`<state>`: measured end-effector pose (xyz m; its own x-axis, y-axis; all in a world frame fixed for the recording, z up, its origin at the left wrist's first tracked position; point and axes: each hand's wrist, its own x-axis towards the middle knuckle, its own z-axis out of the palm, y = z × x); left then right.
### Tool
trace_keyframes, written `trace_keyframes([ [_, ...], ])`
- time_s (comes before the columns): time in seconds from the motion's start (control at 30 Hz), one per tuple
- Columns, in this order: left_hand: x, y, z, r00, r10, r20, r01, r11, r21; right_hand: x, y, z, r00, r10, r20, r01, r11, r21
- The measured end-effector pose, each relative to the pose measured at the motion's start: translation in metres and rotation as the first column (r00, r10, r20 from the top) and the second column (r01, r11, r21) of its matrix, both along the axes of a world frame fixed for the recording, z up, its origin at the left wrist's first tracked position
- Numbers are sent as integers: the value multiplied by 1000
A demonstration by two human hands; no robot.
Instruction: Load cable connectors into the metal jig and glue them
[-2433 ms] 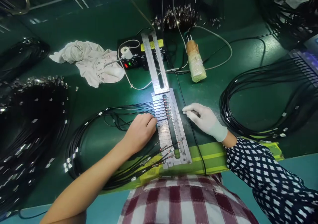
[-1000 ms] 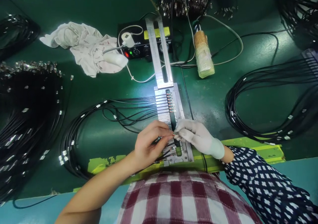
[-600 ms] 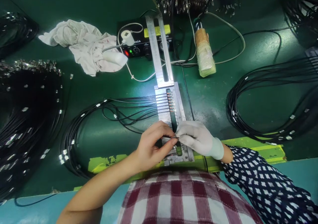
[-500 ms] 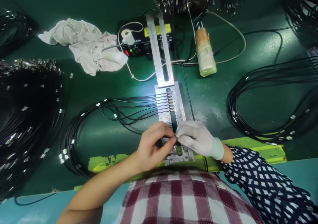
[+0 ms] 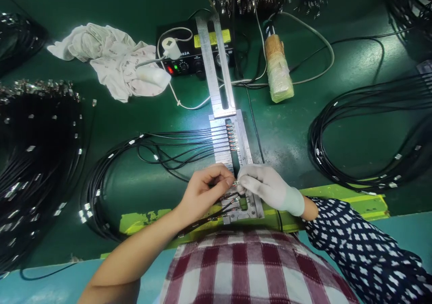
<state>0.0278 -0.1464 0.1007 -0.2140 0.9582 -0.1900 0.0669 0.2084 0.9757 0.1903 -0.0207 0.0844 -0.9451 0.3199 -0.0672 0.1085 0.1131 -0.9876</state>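
My bare left hand (image 5: 204, 190) is closed in a pinch over the lower part of a slotted metal fixture (image 5: 243, 137), its fingertips on the end of a thin black cable. Facing it, my right hand (image 5: 270, 189), in a white glove, pinches the small metal connector (image 5: 236, 184) at that cable's end. Several black cables (image 5: 197, 137) lie side by side in the fixture's upper slots, their metal ends over its long opening. Below my left hand, more loose cable ends (image 5: 222, 208) lie across the fixture's near end.
A black control box (image 5: 189, 65) with lit indicators stands behind the fixture's long metal arm (image 5: 206, 52). White cloth (image 5: 118, 65) lies left of it, a wrapped handle-like tool (image 5: 280, 77) right. Cable bundles (image 5: 33, 151) lie at left, another cable coil (image 5: 317, 146) at right.
My left hand has shifted slightly left, and its fingers have closed up more. The metal connector now shows between both hands, and loose cable ends have come into sight beneath my left hand.
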Motion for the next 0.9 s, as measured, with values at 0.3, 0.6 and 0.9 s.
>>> trace_keyframes([
  [0.3,-4,0,1,998,-44,46,44,999,-7,0,1,-2,1000,0,8,0,998,-57],
  [0.6,-4,-7,-5,996,-80,-46,87,976,201,1,0,-3,1000,-12,26,18,975,-221],
  [0.9,-2,-5,-5,1000,8,29,-13,986,168,2,1,-5,1000,-10,14,12,982,-187],
])
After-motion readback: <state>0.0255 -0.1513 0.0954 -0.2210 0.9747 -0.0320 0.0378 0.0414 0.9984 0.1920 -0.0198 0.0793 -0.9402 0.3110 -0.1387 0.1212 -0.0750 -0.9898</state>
